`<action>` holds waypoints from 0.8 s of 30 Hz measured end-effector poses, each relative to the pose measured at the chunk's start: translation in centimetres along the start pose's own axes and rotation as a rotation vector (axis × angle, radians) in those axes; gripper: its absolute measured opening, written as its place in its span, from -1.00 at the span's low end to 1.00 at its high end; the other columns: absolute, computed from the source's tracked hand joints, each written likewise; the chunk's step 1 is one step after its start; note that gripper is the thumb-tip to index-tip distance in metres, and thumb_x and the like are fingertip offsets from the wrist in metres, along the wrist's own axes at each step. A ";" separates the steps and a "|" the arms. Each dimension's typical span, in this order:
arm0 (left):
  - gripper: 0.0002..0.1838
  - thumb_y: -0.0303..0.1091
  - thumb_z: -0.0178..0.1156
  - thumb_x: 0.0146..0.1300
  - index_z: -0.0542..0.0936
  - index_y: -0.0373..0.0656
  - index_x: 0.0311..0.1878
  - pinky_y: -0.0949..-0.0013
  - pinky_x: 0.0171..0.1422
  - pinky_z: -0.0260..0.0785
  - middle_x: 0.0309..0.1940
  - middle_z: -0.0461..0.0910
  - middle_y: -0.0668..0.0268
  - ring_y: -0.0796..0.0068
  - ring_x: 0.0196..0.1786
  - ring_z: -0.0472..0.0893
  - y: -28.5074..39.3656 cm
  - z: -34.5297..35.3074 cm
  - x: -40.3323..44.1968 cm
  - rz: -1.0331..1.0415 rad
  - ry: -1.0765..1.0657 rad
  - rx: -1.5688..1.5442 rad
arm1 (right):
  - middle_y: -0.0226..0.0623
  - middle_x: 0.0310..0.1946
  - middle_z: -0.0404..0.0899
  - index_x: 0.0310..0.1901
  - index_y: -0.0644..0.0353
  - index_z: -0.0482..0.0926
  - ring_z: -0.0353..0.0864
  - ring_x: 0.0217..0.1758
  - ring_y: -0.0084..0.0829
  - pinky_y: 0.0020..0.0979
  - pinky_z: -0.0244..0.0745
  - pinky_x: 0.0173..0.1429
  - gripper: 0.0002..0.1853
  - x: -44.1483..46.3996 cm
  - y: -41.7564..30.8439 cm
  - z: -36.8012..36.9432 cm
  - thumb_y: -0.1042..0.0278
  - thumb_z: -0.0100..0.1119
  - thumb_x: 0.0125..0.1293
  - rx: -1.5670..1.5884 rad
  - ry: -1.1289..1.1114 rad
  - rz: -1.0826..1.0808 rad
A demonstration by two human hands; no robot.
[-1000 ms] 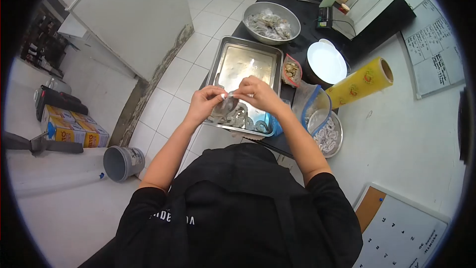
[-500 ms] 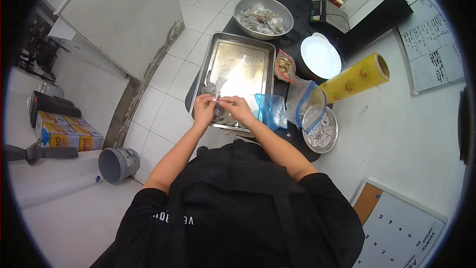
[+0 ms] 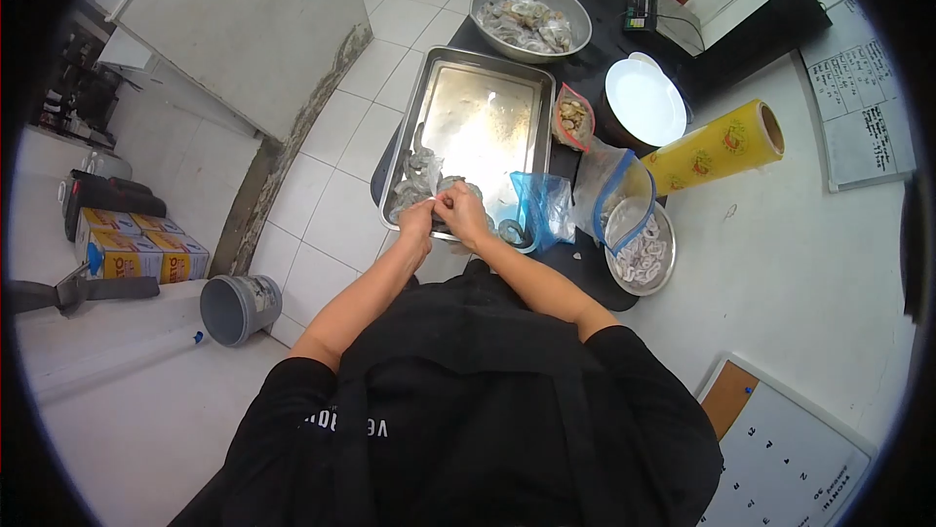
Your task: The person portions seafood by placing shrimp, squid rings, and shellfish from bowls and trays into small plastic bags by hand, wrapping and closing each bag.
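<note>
Over the near left corner of a metal tray (image 3: 542,137), my left hand (image 3: 417,219) and my right hand (image 3: 462,213) meet with fingertips pinched together. Between them is a bit of whitish, see-through plastic, which looks like part of a clear plastic bag (image 3: 435,170). Grey shrimp (image 3: 419,158) lie in the tray around and beyond my fingers, and some are hidden under the hands. Just right of my right hand, a blue plastic bag (image 3: 531,197) hangs over the tray's near right corner, with another grey shrimp (image 3: 511,231) beside it.
Behind the tray stands a metal bowl (image 3: 478,25) of bagged seafood. To the right are a red-edged pouch (image 3: 573,119), a blue-edged zip bag (image 3: 606,186), a bowl of pale rings (image 3: 643,259), a white plate (image 3: 643,98) and a yellow wrap roll (image 3: 717,147). A grey bucket (image 3: 239,311) is at left.
The view has shifted slightly. My hands have drawn closer together, the right one now curled more tightly beside the left. More grey shrimp show beyond and beside my right hand.
</note>
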State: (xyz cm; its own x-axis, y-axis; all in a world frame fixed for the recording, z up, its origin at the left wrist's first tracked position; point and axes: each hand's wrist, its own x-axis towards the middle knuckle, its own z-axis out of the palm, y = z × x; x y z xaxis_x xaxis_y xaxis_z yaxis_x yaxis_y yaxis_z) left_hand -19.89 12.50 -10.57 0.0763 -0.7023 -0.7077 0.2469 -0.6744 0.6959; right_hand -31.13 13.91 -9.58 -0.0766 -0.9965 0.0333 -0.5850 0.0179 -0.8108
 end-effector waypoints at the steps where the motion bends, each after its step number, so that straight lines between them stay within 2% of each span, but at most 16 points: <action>1: -0.76 -0.37 0.19 0.18 0.62 -0.33 -0.15 0.45 -0.04 0.32 -0.22 0.60 0.24 0.48 -0.18 0.52 -0.3 -0.2 0.2 0.022 -0.022 0.008 | -0.22 -0.43 0.45 -0.40 0.26 0.60 0.51 -0.38 -0.23 -0.29 0.39 -0.29 -0.81 0.0 0.0 0.0 0.28 0.25 0.09 0.004 0.011 -0.004; 3: -0.76 -0.34 0.21 0.16 0.63 -0.30 -0.19 0.40 0.01 0.31 -0.21 0.58 0.22 0.42 -0.14 0.51 -1.7 -1.0 2.1 0.044 -0.042 0.013 | -0.22 -0.43 0.44 -0.39 0.26 0.58 0.50 -0.38 -0.23 -0.30 0.38 -0.28 -0.80 0.1 0.4 0.1 0.27 0.24 0.10 0.015 -0.008 -0.016; 5: -0.78 -0.27 0.25 0.08 0.66 -0.20 -0.27 0.25 0.11 0.25 -0.17 0.49 0.17 0.25 -0.04 0.43 -2.2 -2.3 3.5 0.559 0.029 0.615 | -0.21 -0.43 0.43 -0.38 0.27 0.57 0.49 -0.38 -0.23 -0.31 0.38 -0.28 -0.79 0.2 0.5 -0.2 0.27 0.23 0.10 0.024 -0.022 -0.029; 6: -0.78 -0.27 0.25 0.08 0.66 -0.20 -0.27 0.25 0.11 0.25 -0.17 0.49 0.17 0.25 -0.04 0.43 -1.9 -2.7 3.6 0.559 0.030 0.613 | -0.22 -0.42 0.43 -0.36 0.27 0.55 0.49 -0.37 -0.24 -0.31 0.38 -0.28 -0.79 0.2 0.3 -0.5 0.27 0.23 0.11 0.037 -0.043 -0.070; 8: -0.80 -0.22 0.29 -0.01 0.66 -0.09 -0.33 0.14 0.19 0.16 -0.10 0.37 0.12 0.12 0.03 0.32 -0.7 -3.4 3.2 1.059 0.008 0.837 | -0.22 -0.41 0.43 -0.35 0.27 0.54 0.49 -0.37 -0.24 -0.31 0.37 -0.28 -0.78 0.4 0.4 -1.0 0.27 0.22 0.12 0.049 -0.068 -0.112; 9: -0.80 -0.22 0.29 -0.01 0.66 -0.09 -0.33 0.14 0.19 0.16 -0.10 0.37 0.12 0.12 0.03 0.32 0.1 -3.5 2.7 1.056 0.009 0.839 | -0.22 -0.41 0.42 -0.36 0.27 0.52 0.48 -0.37 -0.26 -0.33 0.37 -0.27 -0.78 0.6 0.6 -1.1 0.27 0.21 0.13 0.072 -0.108 -0.143; 11: -0.80 -0.19 0.30 0.03 0.65 -0.06 -0.32 0.14 0.24 0.07 -0.03 0.32 0.15 0.13 0.14 0.26 1.5 -3.9 2.1 1.110 -0.132 0.913 | -0.22 -0.41 0.41 -0.36 0.27 0.51 0.47 -0.37 -0.27 -0.34 0.37 -0.27 -0.78 0.9 1.0 -1.2 0.27 0.20 0.14 0.097 -0.152 -0.173; 15: -0.76 -0.14 0.31 0.06 0.67 -0.06 -0.27 0.13 0.26 0.06 -0.02 0.32 0.18 0.15 0.15 0.27 2.3 -3.8 1.6 1.137 -0.234 0.909 | -0.24 -0.41 0.39 -0.37 0.27 0.50 0.42 -0.40 -0.33 -0.39 0.36 -0.28 -0.79 1.7 1.4 -2.4 0.28 0.21 0.16 0.077 -0.193 -0.234; 18: -0.80 -0.19 0.33 0.07 0.67 -0.05 -0.28 0.14 0.26 0.10 -0.01 0.32 0.17 0.12 0.13 0.26 2.2 -3.8 1.9 1.069 -0.267 0.890 | -0.28 -0.41 0.39 -0.36 0.28 0.51 0.40 -0.40 -0.42 -0.44 0.34 -0.29 -0.81 2.2 1.7 -2.9 0.31 0.21 0.17 0.107 -0.286 -0.215; 19: -0.80 -0.19 0.32 0.10 0.68 -0.06 -0.26 0.16 0.29 0.10 0.02 0.31 0.17 0.14 0.16 0.26 2.2 -3.7 2.1 0.973 -0.298 0.841 | -0.31 -0.40 0.39 -0.35 0.27 0.51 0.39 -0.40 -0.48 -0.46 0.34 -0.29 -0.83 2.3 1.9 -2.9 0.34 0.21 0.18 0.141 -0.330 -0.202; 20: -0.79 -0.20 0.31 0.12 0.68 -0.08 -0.23 0.19 0.31 0.09 0.06 0.30 0.18 0.16 0.19 0.25 2.0 -3.7 2.2 0.877 -0.328 0.791 | -0.31 -0.40 0.39 -0.35 0.27 0.51 0.39 -0.40 -0.48 -0.46 0.34 -0.29 -0.83 2.4 2.3 -2.7 0.34 0.21 0.18 0.139 -0.331 -0.200; 21: -0.79 -0.20 0.31 0.12 0.68 -0.08 -0.23 0.19 0.31 0.09 0.06 0.30 0.18 0.16 0.19 0.25 1.8 -3.6 2.3 0.877 -0.329 0.790 | -0.34 -0.40 0.42 -0.33 0.27 0.53 0.40 -0.40 -0.53 -0.49 0.35 -0.29 -0.85 2.5 2.6 -2.4 0.36 0.21 0.18 0.195 -0.316 -0.169; 23: -0.77 -0.20 0.31 0.15 0.68 -0.11 -0.19 0.25 0.33 0.12 0.12 0.28 0.19 0.21 0.24 0.26 1.4 -3.2 2.1 0.744 -0.303 0.575 | -0.36 -0.40 0.46 -0.31 0.27 0.55 0.40 -0.39 -0.58 -0.52 0.35 -0.29 -0.87 2.7 2.5 -2.1 0.38 0.21 0.19 0.250 -0.299 -0.138; 24: -0.77 -0.20 0.31 0.15 0.68 -0.11 -0.19 0.25 0.33 0.12 0.12 0.28 0.19 0.21 0.24 0.26 1.2 -3.0 2.0 0.746 -0.305 0.574 | -0.36 -0.40 0.49 -0.29 0.27 0.57 0.41 -0.39 -0.60 -0.53 0.37 -0.28 -0.86 2.6 2.1 -2.2 0.39 0.22 0.18 0.254 -0.221 -0.088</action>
State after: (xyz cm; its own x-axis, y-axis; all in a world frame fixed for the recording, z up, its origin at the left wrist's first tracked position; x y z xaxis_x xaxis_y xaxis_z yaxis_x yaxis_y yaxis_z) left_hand -16.54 10.95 -11.47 -0.2502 -0.9664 -0.0583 -0.2756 0.0133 0.9612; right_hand -34.34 11.50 -9.93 0.1586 -0.9873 0.0047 -0.3600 -0.0623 -0.9309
